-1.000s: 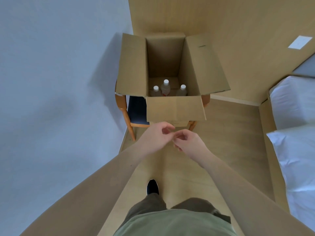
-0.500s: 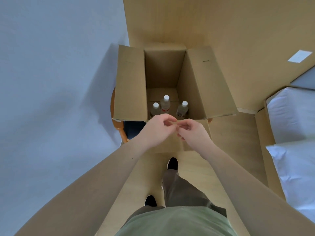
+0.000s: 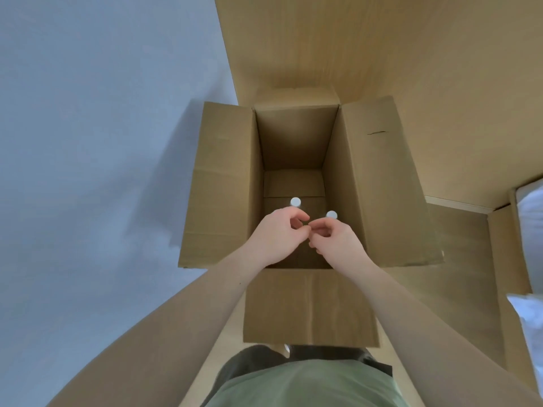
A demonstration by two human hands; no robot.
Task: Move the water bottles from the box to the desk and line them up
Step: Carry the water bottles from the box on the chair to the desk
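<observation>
An open cardboard box [image 3: 223, 183] stands right in front of me, all its flaps folded out. Deep inside it I see the white caps of two water bottles, one at the left [image 3: 295, 201] and one at the right [image 3: 331, 214]. Their bodies are hidden behind my hands. My left hand [image 3: 276, 239] and my right hand [image 3: 335, 242] hover over the box opening, above the bottles. The fingers of both hands are curled, their tips meet between the hands, and they hold nothing.
A blue-grey wall [image 3: 88, 142] runs along the left of the box and a wooden panel [image 3: 382, 48] rises behind it. White bedding [image 3: 531, 207] on a wooden frame shows at the right edge. The box's front flap [image 3: 308, 306] hangs toward my body.
I have stepped up to the box, which now fills the middle of the view. My joined hands have moved from in front of the box to above its opening.
</observation>
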